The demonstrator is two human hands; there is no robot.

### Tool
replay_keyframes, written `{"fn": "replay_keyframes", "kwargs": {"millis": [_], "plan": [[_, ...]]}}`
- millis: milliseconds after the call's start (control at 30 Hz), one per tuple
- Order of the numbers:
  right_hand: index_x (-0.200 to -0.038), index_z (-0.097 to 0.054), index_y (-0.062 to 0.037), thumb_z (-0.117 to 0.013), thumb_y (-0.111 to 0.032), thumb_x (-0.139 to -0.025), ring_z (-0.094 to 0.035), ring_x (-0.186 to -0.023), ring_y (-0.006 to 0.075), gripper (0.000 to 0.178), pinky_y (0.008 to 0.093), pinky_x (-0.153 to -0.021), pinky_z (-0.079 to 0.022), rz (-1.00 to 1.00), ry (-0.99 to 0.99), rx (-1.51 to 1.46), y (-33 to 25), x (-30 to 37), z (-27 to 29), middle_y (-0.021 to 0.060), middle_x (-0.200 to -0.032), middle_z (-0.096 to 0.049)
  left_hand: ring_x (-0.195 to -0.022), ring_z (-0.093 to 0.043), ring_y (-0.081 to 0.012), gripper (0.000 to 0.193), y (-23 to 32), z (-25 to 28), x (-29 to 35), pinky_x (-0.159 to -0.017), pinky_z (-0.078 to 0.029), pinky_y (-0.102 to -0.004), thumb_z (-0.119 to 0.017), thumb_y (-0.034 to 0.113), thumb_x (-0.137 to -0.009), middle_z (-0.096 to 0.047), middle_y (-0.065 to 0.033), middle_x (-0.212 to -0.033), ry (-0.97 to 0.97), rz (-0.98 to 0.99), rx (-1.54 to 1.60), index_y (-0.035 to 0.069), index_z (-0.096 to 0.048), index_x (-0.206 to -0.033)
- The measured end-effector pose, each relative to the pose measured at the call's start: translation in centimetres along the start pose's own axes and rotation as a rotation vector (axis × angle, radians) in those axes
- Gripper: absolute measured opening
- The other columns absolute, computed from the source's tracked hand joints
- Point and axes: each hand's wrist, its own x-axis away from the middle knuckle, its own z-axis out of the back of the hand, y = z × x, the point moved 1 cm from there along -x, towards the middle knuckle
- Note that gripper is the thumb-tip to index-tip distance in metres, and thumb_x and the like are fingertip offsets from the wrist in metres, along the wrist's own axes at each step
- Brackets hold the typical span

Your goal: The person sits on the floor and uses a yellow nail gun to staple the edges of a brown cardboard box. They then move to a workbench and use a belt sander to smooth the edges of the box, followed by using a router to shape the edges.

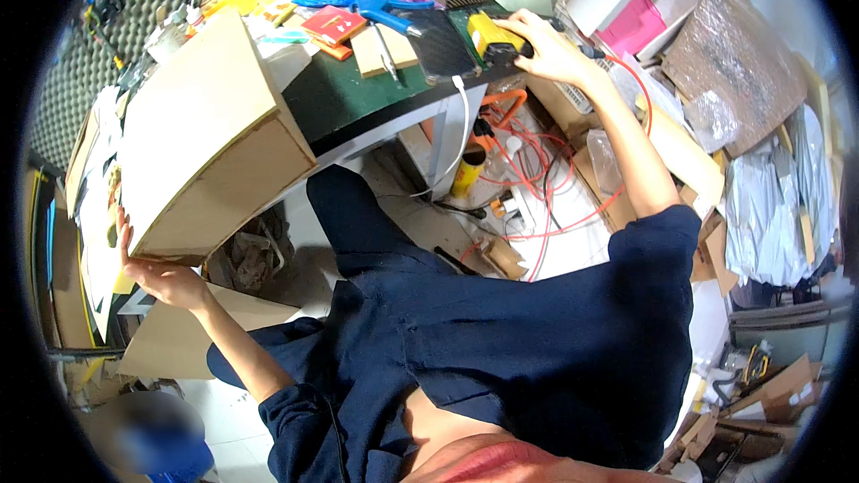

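Black phone (445, 45) beside yellow object (486, 34), red cables (537, 161) below, tan box (210, 107) leftward

The left hand (170, 282) touches the near end of a big tan box (201, 116); well right of the box, the right hand (548, 49) is on a yellow thing (489, 35); a red packet (334, 25) lies just right of the box.

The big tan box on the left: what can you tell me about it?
The tan box looks like plain board, wood or cardboard, with broad flat faces and brownish edges. The faces in view look closed; its long edges bow in this wide view. It sits left of the bare green tabletop. The left hand appears to touch its near left corner.
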Motion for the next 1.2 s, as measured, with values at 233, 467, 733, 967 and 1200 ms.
{"fn": "replay_keyframes", "kwargs": {"millis": [233, 467, 733, 967, 1200], "plan": [[-0.133, -0.045, -0.007, -0.059, -0.008, -0.07, -0.047, -0.112, 0.0265, 0.064, 0.0326, -0.098, -0.037, -0.05, -0.01, -0.037, 0.8, 0.2, -0.6, 0.0114, -0.114, -0.046, -0.122, -0.045, -0.0274, 0.052, 0.9, -0.9, -0.3, -0.107, -0.031, -0.0439, -0.023, 0.042, -0.099, -0.05, -0.0156, -0.128, -0.018, 0.009, -0.006, 0.002, -0.05, -0.118], [-0.136, -0.044, -0.0113, -0.06, -0.014, -0.074, -0.048, -0.11, 0.0289, 0.064, 0.0356, -0.097, -0.039, -0.084, 0.075, 0.057, 0.3, 0.0, -1.8, 0.0123, -0.114, -0.049, -0.121, -0.045, -0.0285, 0.045, 1.1, -1.0, -0.5, -0.107, -0.031, -0.0428, -0.022, 0.033, -0.099, -0.05, -0.0156, -0.126, -0.014, 0.001, -0.075, 0.002, -0.052, -0.11], [-0.12, -0.051, -0.0031, -0.059, -0.014, -0.084, -0.052, -0.107, 0.0283, 0.039, 0.038, -0.094, -0.039, -0.225, 0.897, -0.046, -4.9, 7.6, -4.3, 0.0165, -0.116, -0.054, -0.121, -0.045, -0.0239, 0.037, 1.0, 0.6, -1.2, -0.107, -0.028, -0.0406, -0.034, 0.029, -0.095, -0.051, -0.0127, -0.126, -0.039, 0.13, -0.097, 0.001, -0.054, -0.11], [-0.107, -0.056, 0.0006, -0.05, -0.018, -0.086, -0.055, -0.102, 0.0354, 0.029, 0.0418, -0.084, -0.044, -1.155, 0.45, -0.403, 5.4, 13.2, -29.6, 0.0233, -0.108, -0.057, -0.126, -0.035, -0.0284, 0.056, -1.8, 2.6, -2.5, -0.104, -0.028, -0.045, -0.053, 0.044, -0.087, -0.037, -0.0175, -0.134, 0.152, 0.606, 0.02, 0.005, -0.047, -0.127], [-0.12, -0.052, -0.0032, -0.043, -0.016, -0.09, -0.062, -0.091, 0.0326, 0.034, 0.0403, -0.078, -0.048, -1.082, 0.428, -0.034, 8.2, 8.3, -35.6, 0.0187, -0.098, -0.064, -0.119, -0.042, -0.0253, 0.058, -1.8, 2.7, -1.8, -0.1, -0.033, -0.0439, -0.054, 0.045, -0.085, -0.044, -0.0152, -0.128, 0.253, 0.687, 0.056, 0.002, -0.049, -0.124]]}}
